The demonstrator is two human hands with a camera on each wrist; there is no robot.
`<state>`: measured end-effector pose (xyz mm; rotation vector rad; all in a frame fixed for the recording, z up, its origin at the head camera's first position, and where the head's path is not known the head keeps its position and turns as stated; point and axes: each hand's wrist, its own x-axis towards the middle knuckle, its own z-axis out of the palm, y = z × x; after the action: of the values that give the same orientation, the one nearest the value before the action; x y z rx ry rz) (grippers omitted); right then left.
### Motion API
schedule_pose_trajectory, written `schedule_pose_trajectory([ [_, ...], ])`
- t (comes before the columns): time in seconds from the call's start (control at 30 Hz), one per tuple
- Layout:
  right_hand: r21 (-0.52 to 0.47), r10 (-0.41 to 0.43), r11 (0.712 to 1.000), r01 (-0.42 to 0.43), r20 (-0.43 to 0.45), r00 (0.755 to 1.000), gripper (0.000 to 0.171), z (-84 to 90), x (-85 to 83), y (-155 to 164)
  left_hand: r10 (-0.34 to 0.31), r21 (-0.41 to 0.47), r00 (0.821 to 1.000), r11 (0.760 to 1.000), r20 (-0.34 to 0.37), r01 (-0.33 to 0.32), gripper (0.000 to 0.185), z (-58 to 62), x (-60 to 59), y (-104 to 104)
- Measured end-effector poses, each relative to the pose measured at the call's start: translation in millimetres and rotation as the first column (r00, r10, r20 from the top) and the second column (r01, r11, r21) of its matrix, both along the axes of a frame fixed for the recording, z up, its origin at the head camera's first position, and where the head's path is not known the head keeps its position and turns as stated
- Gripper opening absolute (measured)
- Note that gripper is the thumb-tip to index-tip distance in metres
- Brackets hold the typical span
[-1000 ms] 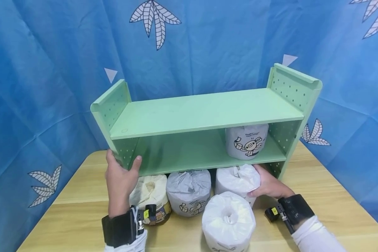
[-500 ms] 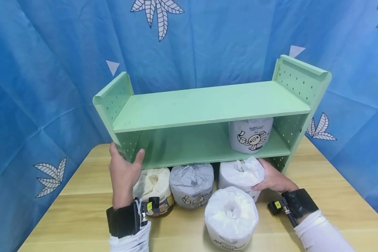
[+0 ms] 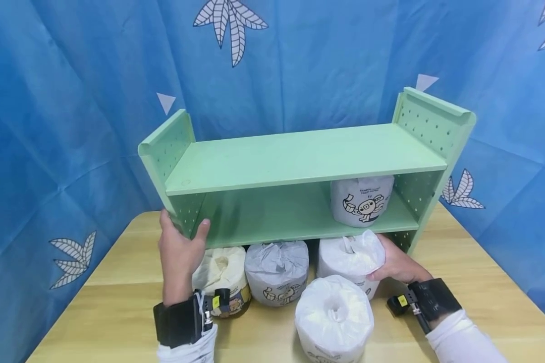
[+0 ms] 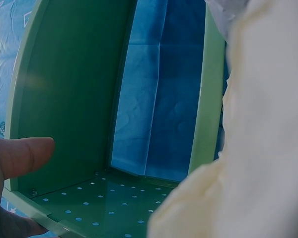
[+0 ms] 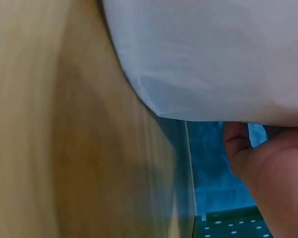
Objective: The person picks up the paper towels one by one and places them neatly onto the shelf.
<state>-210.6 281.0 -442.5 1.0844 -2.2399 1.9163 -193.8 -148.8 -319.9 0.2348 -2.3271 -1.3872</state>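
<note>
A light green two-tier shelf (image 3: 300, 156) stands on the table. My left hand (image 3: 180, 257) grips its left side panel, with the thumb (image 4: 30, 152) on the inner side and fingers behind the edge. My right hand (image 3: 399, 262) holds a white-wrapped toilet roll (image 3: 347, 252) by its right side, at the shelf's lower front edge. In the right wrist view that toilet roll (image 5: 213, 59) covers much of the picture and hides some fingers. A grey toilet roll (image 3: 277, 275) and a cream toilet roll (image 3: 221, 272) stand left of it, under the front edge.
One more white toilet roll (image 3: 334, 317) stands in front of the held one. On the shelf's lower board, at the right, sits a pale printed toilet roll (image 3: 362, 201). A blue curtain (image 3: 300, 75) hangs behind the wooden table (image 3: 104, 302).
The head view has shifted slightly. Both hands keep their holds, and the shelf and rolls show no clear movement relative to each other.
</note>
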Motion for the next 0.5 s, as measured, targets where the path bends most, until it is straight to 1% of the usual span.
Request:
schedule_pose_trajectory([
  [0.07,-0.008,0.023,1.000,-0.023,-0.002,1.000,0.085,-1.6,0.7,0.1,0.003,0.000,1.000,1.000,0.004,-0.003,0.086,-0.8,1.5,0.0],
  [0.17,-0.022,0.033,0.999,-0.033,-0.021,0.999,0.086,-1.6,0.7,0.2,0.001,0.003,1.000,1.000,-0.001,0.000,0.085,-0.8,1.2,0.4],
  [0.27,-0.046,0.065,0.997,-0.066,-0.015,0.998,0.086,-0.3,0.0,-0.8,-0.005,0.002,1.000,1.000,0.003,0.005,0.087,0.2,1.3,-0.2],
  [0.4,-0.050,0.116,0.992,-0.116,0.007,0.993,0.085,1.0,-0.9,0.0,-0.003,0.004,1.000,1.000,0.023,0.003,0.089,1.6,2.0,-0.1],
  [0.5,-0.043,0.121,0.992,-0.121,0.011,0.993,0.085,0.7,-0.9,2.0,-0.004,-0.001,1.000,1.000,0.015,0.004,0.088,1.7,1.9,0.6],
])
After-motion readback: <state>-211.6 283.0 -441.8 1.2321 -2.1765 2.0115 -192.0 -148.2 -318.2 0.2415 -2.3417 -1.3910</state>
